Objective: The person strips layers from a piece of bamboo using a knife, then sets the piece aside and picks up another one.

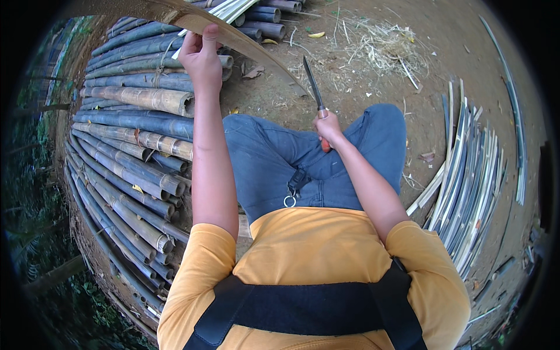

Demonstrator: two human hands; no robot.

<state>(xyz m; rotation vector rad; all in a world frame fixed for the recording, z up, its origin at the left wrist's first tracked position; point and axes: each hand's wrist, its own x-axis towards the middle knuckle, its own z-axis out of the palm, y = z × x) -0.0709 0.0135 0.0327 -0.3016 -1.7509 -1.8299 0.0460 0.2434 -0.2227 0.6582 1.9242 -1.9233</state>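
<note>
My left hand is raised at the upper left, closed on a long, wide split bamboo strip with the thumb pressed on it. The strip curves across the top of the view, and its tip points down toward the ground in front of my knees. My right hand is wrapped round the reddish-brown handle of a knife above my lap. The dark, narrow blade points up and away from me, apart from the strip's tip. Its cutting edge is too small to make out.
Stacked bamboo poles fill the left side. Pale thin strips lie on poles at the top. A heap of shavings is on the dirt ahead. A bundle of split strips lies to the right, with long slats beyond.
</note>
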